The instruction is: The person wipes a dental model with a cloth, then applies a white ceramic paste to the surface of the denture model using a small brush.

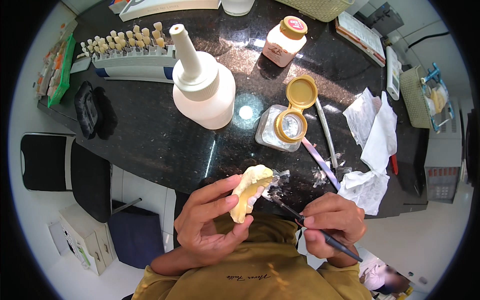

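My left hand (207,222) grips a pale yellow plaster dental cast (242,205) with a white material along one side, held tilted near the desk's front edge. My right hand (337,220) is closed on a thin dark-handled tool (332,242), whose slender tip points to the cast beside small white and clear bits on the black desk. Just beyond my hands stands a clear jar (272,130) with its gold lid (301,92) flipped up. Behind it and to the right, two slim sticks (317,162) lie by crumpled white tissues (372,140).
A tall white squeeze bottle (205,100), a tooth shade rack (135,65), a pink bottle (280,47), a black object (86,110), a green tray (62,75) and baskets (415,97) surround the desk (145,140). A chair (85,180) is left; someone (380,280) is at lower right.
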`<action>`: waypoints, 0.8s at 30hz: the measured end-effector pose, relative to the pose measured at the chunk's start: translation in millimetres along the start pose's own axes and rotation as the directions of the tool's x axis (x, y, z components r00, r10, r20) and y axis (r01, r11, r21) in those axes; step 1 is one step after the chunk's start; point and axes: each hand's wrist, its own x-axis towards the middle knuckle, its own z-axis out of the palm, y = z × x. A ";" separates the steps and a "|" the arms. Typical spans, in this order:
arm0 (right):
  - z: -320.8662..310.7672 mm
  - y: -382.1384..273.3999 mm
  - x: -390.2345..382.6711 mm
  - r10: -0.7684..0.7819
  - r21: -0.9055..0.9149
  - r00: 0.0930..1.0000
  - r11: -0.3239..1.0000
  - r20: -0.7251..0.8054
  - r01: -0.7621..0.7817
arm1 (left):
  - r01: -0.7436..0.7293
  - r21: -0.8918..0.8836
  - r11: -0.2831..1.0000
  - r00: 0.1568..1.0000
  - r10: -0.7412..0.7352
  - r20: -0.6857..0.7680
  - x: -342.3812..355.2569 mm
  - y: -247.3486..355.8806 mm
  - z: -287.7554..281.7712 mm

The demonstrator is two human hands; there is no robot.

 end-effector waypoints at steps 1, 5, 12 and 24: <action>2.5 0.1 0.9 -0.004 -0.008 1.000 1.000 -0.006 0.004 | 0.003 -0.004 1.000 1.000 -0.003 -0.002 0.3 0.4 0.1; 6.4 2.7 0.7 -0.019 -0.043 1.000 0.999 -0.010 0.018 | 0.000 0.001 1.000 1.000 0.000 0.004 0.5 -0.3 -0.6; 7.6 5.1 2.0 -0.020 -0.056 1.000 0.998 0.002 0.020 | -0.008 0.022 1.000 1.000 0.008 -0.007 -0.2 -1.7 0.4; 6.0 4.4 -0.7 0.006 -0.039 1.000 0.999 -0.016 -0.007 | -0.022 0.034 0.999 1.000 0.022 0.011 0.1 -1.2 -0.5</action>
